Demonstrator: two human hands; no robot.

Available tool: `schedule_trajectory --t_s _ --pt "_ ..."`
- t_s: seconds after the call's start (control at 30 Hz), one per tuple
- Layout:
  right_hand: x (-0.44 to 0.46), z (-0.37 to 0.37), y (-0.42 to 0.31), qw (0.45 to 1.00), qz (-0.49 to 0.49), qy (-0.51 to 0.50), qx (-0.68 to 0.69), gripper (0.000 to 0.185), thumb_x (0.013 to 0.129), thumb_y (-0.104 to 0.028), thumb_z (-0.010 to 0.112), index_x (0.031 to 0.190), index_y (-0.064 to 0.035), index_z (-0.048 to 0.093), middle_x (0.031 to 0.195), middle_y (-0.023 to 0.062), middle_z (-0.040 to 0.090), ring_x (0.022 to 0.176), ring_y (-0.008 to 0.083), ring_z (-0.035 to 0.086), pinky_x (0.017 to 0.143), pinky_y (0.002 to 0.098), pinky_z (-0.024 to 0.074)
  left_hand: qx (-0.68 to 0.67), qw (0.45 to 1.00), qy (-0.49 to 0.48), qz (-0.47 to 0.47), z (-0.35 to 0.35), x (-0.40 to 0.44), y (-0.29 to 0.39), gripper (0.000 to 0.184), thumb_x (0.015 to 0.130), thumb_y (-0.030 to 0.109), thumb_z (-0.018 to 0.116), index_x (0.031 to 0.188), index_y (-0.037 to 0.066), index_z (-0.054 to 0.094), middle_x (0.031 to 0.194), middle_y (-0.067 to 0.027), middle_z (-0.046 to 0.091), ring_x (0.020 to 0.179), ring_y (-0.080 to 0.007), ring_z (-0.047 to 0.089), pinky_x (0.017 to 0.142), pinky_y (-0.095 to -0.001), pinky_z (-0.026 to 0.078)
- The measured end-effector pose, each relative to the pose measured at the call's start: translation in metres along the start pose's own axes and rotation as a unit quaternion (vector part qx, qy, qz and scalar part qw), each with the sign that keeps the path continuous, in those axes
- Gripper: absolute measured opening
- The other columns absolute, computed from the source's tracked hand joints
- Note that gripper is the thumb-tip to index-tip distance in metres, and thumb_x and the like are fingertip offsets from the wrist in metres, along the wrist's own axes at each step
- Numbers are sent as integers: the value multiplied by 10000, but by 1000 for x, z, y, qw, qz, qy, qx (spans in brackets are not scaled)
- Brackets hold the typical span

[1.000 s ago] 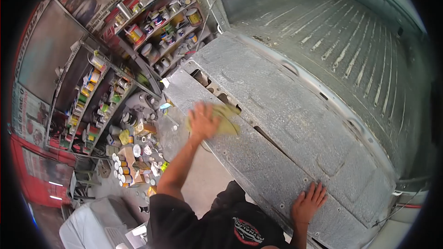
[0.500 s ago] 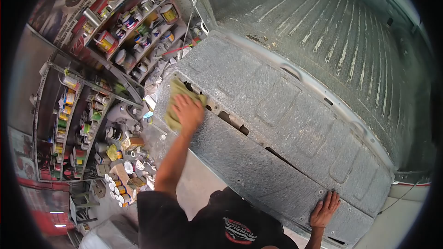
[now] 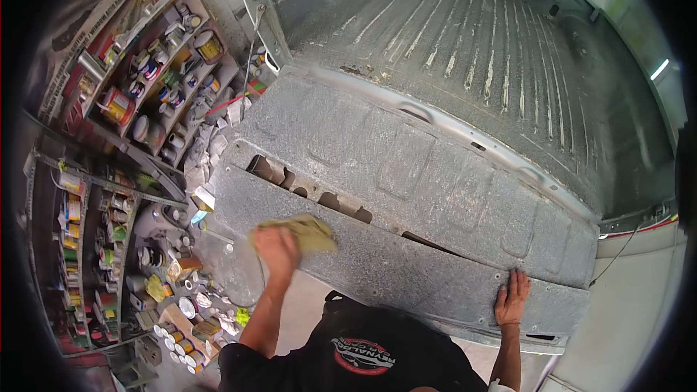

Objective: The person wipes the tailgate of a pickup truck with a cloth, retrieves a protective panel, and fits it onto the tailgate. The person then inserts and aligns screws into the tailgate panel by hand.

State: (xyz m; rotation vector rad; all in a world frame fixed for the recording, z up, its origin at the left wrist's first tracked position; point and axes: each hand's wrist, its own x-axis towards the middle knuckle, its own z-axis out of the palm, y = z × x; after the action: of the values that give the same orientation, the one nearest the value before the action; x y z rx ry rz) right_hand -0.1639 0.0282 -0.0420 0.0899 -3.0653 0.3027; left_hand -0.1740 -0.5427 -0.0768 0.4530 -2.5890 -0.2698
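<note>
My left hand [image 3: 277,248] presses a yellow-green cloth [image 3: 314,234] against the near edge of a lowered tailgate [image 3: 428,265]. The fingers are partly blurred, bunched over the cloth's left part. Rough, speckled grey covers the tailgate, and a long slot with irregular openings [image 3: 330,202] runs across it, just beyond the cloth. Toward the right end, my right hand [image 3: 512,297] lies flat on the tailgate with its fingers stretched out, holding nothing.
Beyond the tailgate lies the ribbed truck bed [image 3: 465,43]. A thin cable [image 3: 617,258] hangs at its right end. Shelves of cans [image 3: 156,87] stand at the left, with more cans [image 3: 178,348] and a yellow cloth [image 3: 155,288] lower down.
My left hand has swept the cloth from the tailgate's left end, over the slot, toward the near edge. My right hand stays flat near the same spot. The view has shifted.
</note>
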Motion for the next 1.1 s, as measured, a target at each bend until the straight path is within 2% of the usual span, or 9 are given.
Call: schedule_trajectory --t_s 0.13,0.17,0.23,0.27,0.37,0.6,0.87,0.93,1.1 --pt "15 -4 -18 998 63 31 10 378 876 -172 555 1202 18 576 1252 248 543 1247 455 427 1095 558 273 -29 978 8 -204 -10 26 -27 465 809 296 742 1033 -59 540 993 -223 559 952 -413 534 910 -452 410" --pt "29 0 -31 991 23 129 -2 238 827 -98 607 1036 11 639 1082 218 622 1121 437 523 1002 528 389 -32 979 7 -202 -11 25 -22 465 809 296 742 1033 -59 540 993 -223 559 952 -413 534 910 -452 410" --pt "62 -8 -79 989 14 128 75 155 809 -91 638 937 -3 650 973 198 649 973 400 598 862 486 481 67 956 245 -144 -15 29 -15 540 733 307 818 1031 -56 551 1009 -226 556 949 -380 555 922 -461 425" --pt "77 -4 -107 984 -3 124 131 132 814 -106 648 907 -11 654 925 185 656 903 383 617 812 466 498 62 958 246 -138 -13 29 -18 540 733 307 818 1031 -56 551 1009 -226 556 949 -380 555 922 -461 425" --pt "114 20 -183 968 -118 101 199 155 858 -202 656 860 -48 672 809 161 658 763 355 647 705 454 522 -258 845 242 -401 10 10 -50 584 734 229 841 1115 -89 533 1182 -247 568 1077 -315 575 962 -382 447" --pt "136 55 -251 970 -187 -122 93 349 906 -375 565 834 -63 704 805 176 682 757 377 664 693 471 530 -432 801 185 -371 -28 4 -47 593 791 197 798 1217 -109 521 1154 -209 634 1025 -275 620 939 -363 466" --pt "140 49 -267 970 -183 -152 48 410 917 -398 527 816 -48 717 810 205 687 771 399 670 708 495 529 -290 865 201 -358 -29 -26 -50 639 829 270 752 1285 -84 478 1135 -209 606 1023 -311 600 923 -392 458" --pt "144 59 -265 973 -169 -156 34 378 917 -358 524 805 -54 718 814 208 687 771 404 672 710 499 534 39 928 193 -317 -40 -21 -48 532 851 218 716 1273 -44 526 1020 -180 580 906 -320 593 836 -413 467" --pt "147 73 -261 969 -198 -147 19 329 899 -307 536 795 -54 719 813 213 687 770 398 676 709 489 542 -47 932 320 -162 -113 36 -7 315 893 163 653 1162 1 632 952 -156 550 837 -284 577 769 -386 462"
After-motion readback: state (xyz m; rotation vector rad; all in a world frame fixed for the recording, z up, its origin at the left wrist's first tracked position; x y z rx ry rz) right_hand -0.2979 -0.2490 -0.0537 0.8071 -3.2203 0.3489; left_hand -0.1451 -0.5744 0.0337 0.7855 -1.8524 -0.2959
